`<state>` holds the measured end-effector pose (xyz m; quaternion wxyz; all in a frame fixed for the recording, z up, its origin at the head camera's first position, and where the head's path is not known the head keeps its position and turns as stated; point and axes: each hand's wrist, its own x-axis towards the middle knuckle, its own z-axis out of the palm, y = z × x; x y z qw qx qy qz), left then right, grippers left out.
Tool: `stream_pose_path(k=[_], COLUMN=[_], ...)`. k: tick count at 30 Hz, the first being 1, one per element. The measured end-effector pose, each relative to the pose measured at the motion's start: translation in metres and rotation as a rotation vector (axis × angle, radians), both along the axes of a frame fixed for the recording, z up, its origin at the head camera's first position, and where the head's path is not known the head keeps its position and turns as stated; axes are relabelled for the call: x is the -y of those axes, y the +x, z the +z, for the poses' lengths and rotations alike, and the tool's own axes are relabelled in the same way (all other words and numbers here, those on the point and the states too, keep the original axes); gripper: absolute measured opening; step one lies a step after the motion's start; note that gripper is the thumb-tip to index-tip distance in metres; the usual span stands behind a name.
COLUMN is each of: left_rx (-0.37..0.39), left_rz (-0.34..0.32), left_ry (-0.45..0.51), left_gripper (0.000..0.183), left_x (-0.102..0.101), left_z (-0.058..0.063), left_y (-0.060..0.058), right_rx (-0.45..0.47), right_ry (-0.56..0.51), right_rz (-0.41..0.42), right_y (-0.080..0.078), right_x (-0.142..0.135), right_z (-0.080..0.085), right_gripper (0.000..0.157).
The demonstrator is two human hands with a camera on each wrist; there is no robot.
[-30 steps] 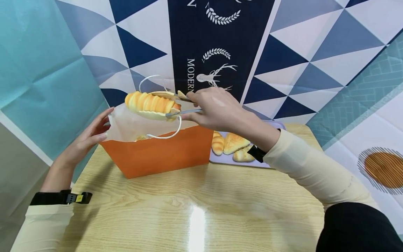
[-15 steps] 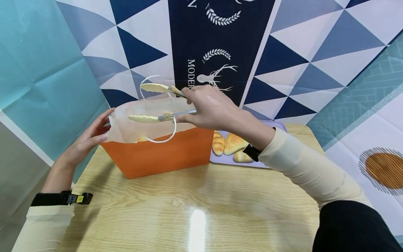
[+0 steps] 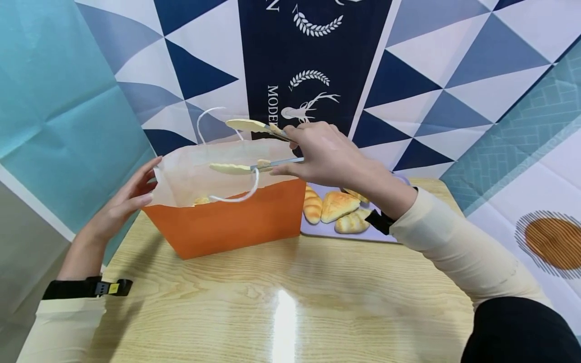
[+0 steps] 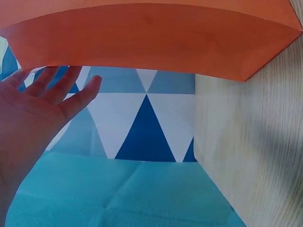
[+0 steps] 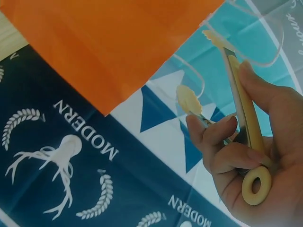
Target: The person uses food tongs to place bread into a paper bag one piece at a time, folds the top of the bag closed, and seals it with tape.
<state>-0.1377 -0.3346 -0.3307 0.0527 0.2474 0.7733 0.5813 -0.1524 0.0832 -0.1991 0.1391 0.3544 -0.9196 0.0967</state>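
Note:
An orange paper bag with a white inside and white cord handles stands open at the top on the table. My left hand touches its left rim, with the fingers spread and fairly straight; the left wrist view shows this hand with the thumb apart from the bag. Over the bag's mouth, my right hand grips food tongs with cream tips and metal arms. The tips are spread apart with nothing between them. Inside the bag, a bit of yellow bread shows; the rest is hidden by the front wall.
A lilac tray with several breads, among them a triangular bread, stands right of the bag, partly behind my right forearm. A patterned cloth backdrop rises behind the wooden table.
The ridged, horn-shaped bread held in the tongs a second ago was let go and is out of sight. The tongs spread apart, then moved right with my right hand. My left hand stayed put.

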Motion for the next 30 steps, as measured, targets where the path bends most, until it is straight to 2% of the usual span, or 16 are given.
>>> stream_pose_path(k=[5, 10, 17, 25, 30], left_rx=[-0.001, 0.002, -0.005, -0.008, 0.000], left_rz=[0.014, 0.013, 0.003, -0.012, -0.009], left_ry=[0.009, 0.015, 0.021, 0.029, 0.020], left_gripper=[0.070, 0.069, 0.069, 0.069, 0.069], left_x=[0.000, 0.000, 0.000, 0.000, 0.000], left_z=[0.000, 0.000, 0.001, 0.001, 0.001], left_y=[0.001, 0.001, 0.002, 0.002, 0.001], right_rx=[0.016, 0.023, -0.003, -0.050, -0.034], right_ry=[-0.005, -0.009, -0.038, -0.034, -0.057], right_rz=[-0.036, -0.084, -0.144, -0.219, -0.256], right_y=[-0.001, 0.000, 0.006, 0.010, 0.010], right_x=[-0.017, -0.039, -0.075, -0.107, -0.127], right_z=[0.000, 0.000, 0.001, 0.000, -0.006], right_gripper=[0.053, 0.065, 0.050, 0.051, 0.046])
